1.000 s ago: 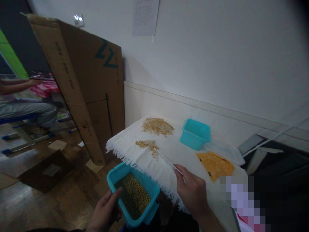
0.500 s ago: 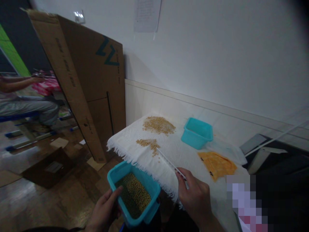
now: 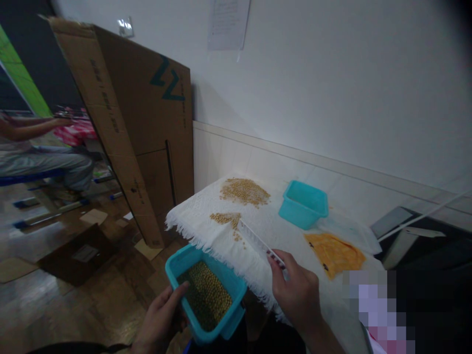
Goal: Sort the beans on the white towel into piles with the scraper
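Observation:
My left hand [image 3: 164,314] grips the near left rim of a turquoise plastic bin [image 3: 236,314], thumb over the edge. The bin is held below the table's fringed edge and contains yellow soybeans [image 3: 212,290] beside smaller dark green beans [image 3: 195,305]. My right hand [image 3: 297,290] pinches a thin white strip, like a ruler with dark marks [image 3: 258,239]. The strip's far end touches the right side of a small soybean pile [image 3: 224,219] on the white cloth [image 3: 206,199]. Behind it lies a larger soybean pile [image 3: 245,191].
A second turquoise bin [image 3: 304,206] stands at the back right of the table, near a crumpled orange cloth bag [image 3: 335,253] and clear plastic. A tall cardboard box [image 3: 143,132] stands left, before a seated person [image 3: 44,147]. Cardboard pieces [image 3: 73,255] lie on the floor.
The white strip has tilted, so more of its flat face shows, and its tip has shifted slightly at the small pile's edge. My left hand keeps its hold on the bin.

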Demonstrator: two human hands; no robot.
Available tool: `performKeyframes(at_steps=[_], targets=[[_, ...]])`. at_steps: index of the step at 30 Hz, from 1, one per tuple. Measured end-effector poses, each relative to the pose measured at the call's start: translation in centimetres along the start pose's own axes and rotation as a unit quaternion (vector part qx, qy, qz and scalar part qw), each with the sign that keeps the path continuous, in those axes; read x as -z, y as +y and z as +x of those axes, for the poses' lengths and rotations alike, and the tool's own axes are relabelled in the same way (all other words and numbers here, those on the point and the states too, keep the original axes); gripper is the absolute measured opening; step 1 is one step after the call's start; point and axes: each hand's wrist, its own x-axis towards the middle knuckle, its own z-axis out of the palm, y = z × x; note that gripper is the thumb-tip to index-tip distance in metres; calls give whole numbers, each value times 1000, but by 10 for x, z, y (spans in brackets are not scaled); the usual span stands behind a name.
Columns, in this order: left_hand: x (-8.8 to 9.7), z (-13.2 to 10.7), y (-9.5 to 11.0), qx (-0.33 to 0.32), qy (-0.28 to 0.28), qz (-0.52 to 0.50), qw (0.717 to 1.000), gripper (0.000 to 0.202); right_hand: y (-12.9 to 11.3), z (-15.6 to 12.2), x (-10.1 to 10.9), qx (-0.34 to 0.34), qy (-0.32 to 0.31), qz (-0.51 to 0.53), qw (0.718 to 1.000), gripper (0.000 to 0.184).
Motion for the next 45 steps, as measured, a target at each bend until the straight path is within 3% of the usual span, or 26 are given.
performKeyframes(at_steps=[5, 14, 19, 37, 45], targets=[[2, 0, 0, -7, -23, -5, 1000, 48, 3, -8, 12, 15, -10, -12, 1000, 29], [4, 0, -2, -13, -37, -5, 999, 45, -13, -13, 19, 3, -19, -4, 1000, 33], [0, -2, -1, -6, -19, -13, 1000, 45, -12, -13, 25, -5, -22, -24, 999, 38], [-3, -7, 11, 7, -32, -26, 999, 47, -12, -4, 11, 17, -22, 55, 998, 23], [1, 1, 5, -8, -24, -17, 1000, 43, -38, -10, 7, 50, -52, 132, 989, 28]])
